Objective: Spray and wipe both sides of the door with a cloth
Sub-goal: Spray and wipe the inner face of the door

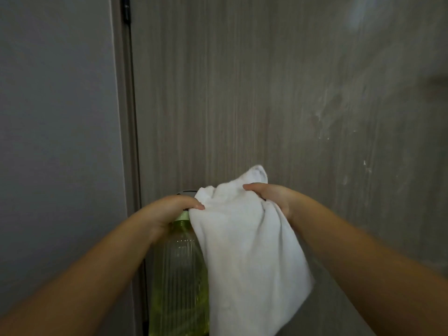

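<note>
A grey-brown wood-grain door fills the view ahead, with pale smears and droplets on its right part. My left hand grips the top of a clear ribbed spray bottle holding yellow-green liquid, and its fingertips also pinch the left edge of a white cloth. My right hand grips the cloth's upper right corner. The cloth hangs down between both hands in front of the door and covers the bottle's right side. The bottle's sprayer head is hidden under my left hand.
A plain grey wall stands on the left. The door frame with a dark hinge runs down between wall and door. A blurred dark shape, perhaps the handle, shows at the right edge.
</note>
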`<move>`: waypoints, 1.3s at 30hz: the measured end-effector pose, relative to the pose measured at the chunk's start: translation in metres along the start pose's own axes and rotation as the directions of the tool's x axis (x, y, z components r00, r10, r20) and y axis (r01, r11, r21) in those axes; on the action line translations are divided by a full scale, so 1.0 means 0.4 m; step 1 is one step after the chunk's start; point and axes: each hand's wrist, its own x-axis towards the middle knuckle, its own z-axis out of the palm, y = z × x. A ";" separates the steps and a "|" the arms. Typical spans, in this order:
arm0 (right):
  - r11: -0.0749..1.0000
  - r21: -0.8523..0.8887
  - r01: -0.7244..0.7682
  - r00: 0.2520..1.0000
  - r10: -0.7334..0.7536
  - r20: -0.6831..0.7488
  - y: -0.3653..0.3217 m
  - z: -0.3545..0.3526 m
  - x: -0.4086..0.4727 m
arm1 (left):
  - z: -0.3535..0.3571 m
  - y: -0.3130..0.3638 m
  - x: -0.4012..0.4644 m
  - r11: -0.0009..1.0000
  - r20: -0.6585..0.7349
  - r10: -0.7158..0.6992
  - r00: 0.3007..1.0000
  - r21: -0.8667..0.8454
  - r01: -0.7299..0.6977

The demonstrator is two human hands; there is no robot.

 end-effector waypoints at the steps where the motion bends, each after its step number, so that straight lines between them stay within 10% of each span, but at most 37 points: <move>1: 1.000 -0.014 -0.019 0.999 0.019 0.048 -0.005 -0.005 -0.007 | -0.003 -0.005 0.002 1.000 0.004 -0.004 1.000 -0.005 0.004; 8: 0.971 -0.183 0.157 0.938 -0.089 0.335 -0.074 -0.054 -0.096 | -0.049 -0.001 0.012 0.976 -0.071 0.153 0.986 -0.143 -0.162; 21: 0.934 -0.286 0.213 0.976 -0.193 0.097 -0.122 -0.033 -0.120 | -0.068 0.057 0.016 0.995 -0.067 0.075 0.995 0.064 -0.071; 30: 0.324 -0.889 0.323 0.935 -0.256 0.246 -0.105 -0.006 -0.150 | -0.062 0.073 -0.022 0.991 0.149 0.127 0.981 0.022 -0.132; 39: 0.671 -0.640 0.374 0.927 -0.262 0.268 -0.147 -0.065 -0.135 | -0.022 0.060 -0.043 0.880 0.139 0.315 0.939 0.328 -0.343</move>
